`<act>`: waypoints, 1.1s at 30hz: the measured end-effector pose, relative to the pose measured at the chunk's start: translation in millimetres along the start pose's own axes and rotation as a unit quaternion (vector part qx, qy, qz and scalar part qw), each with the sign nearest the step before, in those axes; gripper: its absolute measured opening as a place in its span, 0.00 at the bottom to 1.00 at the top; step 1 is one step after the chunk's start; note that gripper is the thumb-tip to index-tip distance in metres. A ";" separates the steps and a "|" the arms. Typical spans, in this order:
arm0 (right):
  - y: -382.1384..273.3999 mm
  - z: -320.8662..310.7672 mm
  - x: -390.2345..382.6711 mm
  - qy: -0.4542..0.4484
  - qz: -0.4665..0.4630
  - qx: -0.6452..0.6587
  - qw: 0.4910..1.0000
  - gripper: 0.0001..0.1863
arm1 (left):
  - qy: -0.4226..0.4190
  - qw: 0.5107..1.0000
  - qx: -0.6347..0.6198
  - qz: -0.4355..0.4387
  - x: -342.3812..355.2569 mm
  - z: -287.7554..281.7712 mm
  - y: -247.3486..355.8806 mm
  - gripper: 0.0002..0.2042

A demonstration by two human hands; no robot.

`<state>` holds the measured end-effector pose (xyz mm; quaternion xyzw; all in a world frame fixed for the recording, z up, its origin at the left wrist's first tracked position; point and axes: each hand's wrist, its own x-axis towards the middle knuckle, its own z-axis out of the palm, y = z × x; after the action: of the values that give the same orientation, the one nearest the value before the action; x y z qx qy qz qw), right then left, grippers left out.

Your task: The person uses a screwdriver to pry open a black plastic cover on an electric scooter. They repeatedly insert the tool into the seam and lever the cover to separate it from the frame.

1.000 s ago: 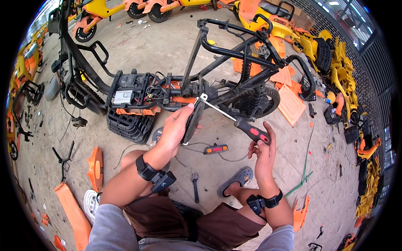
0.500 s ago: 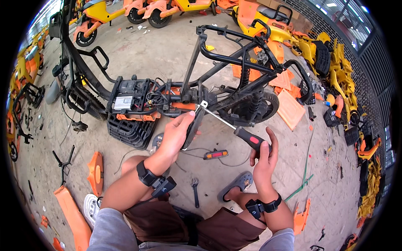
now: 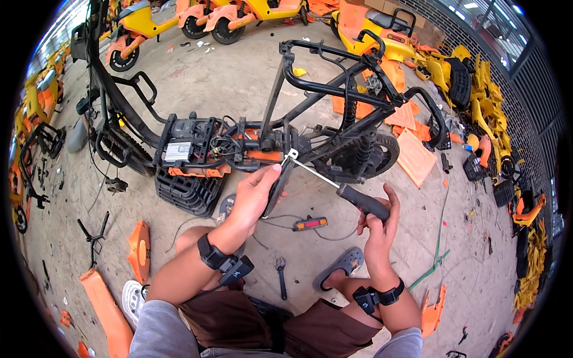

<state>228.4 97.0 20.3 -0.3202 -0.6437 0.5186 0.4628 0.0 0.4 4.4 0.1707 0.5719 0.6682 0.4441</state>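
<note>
My left hand [image 3: 255, 190] is closed round a flat, narrow black part [image 3: 279, 186], held tilted in front of the scooter frame. A small pale metal bracket [image 3: 291, 154] sticks up at its top end. My right hand [image 3: 380, 224] grips the dark handle of a screwdriver [image 3: 362, 201], fingers curled round it. Its shaft slants up to the left, and the tip meets the part beside the bracket; the screw itself is too small to make out. Just beyond stands the stripped black scooter frame [image 3: 325, 88], with a battery-like box and wiring in its floor section.
An adjustable wrench [image 3: 281, 278] lies on the floor between my feet. Near it is a red-and-orange tail light [image 3: 310, 223] with a cable. Orange panels [image 3: 139, 250] lie at the left. Yellow scooters [image 3: 236, 21] stand behind, and yellow body parts [image 3: 486, 113] are piled along the right wall.
The screwdriver handle has turned in my right hand: its red patch no longer shows. My left hand keeps its hold on the black part. The whole view has shifted slightly.
</note>
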 end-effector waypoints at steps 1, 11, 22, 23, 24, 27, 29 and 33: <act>-2.2 0.0 -0.9 -0.001 0.014 0.001 1.000 0.27 | 0.001 1.000 0.000 0.000 0.1 -0.4 -0.2 0.20; -2.4 2.9 -1.0 0.023 0.010 -0.023 0.999 0.26 | 0.007 1.000 -0.030 -0.001 2.0 -2.0 -4.0 0.21; -9.3 3.2 -0.6 0.018 0.064 -0.032 0.997 0.25 | 0.008 1.000 -0.002 -0.003 -0.2 -2.4 -0.6 0.18; -8.3 1.8 -0.2 0.015 0.074 -0.033 0.997 0.25 | 0.008 1.000 -0.001 -0.003 -0.1 -2.0 -0.7 0.18; -4.5 2.7 0.1 0.024 0.042 -0.030 0.998 0.25 | 0.007 1.000 0.000 -0.004 -0.6 -1.3 0.5 0.18; 0.4 4.1 0.0 0.035 0.016 -0.027 0.999 0.24 | 0.003 1.000 0.004 -0.006 -1.9 0.5 1.7 0.18; -14.5 2.5 -1.2 0.023 0.090 -0.031 0.995 0.24 | 0.004 1.000 0.006 -0.003 -1.6 -1.8 0.2 0.18; 0.9 -1.0 -1.3 0.021 0.022 -0.014 0.999 0.23 | 0.000 1.000 0.002 -0.003 -1.5 -0.3 0.2 0.19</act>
<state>229.7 96.4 19.1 -0.3517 -0.6340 0.5121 0.4606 0.5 -0.9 4.9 0.1702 0.5739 0.6653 0.4461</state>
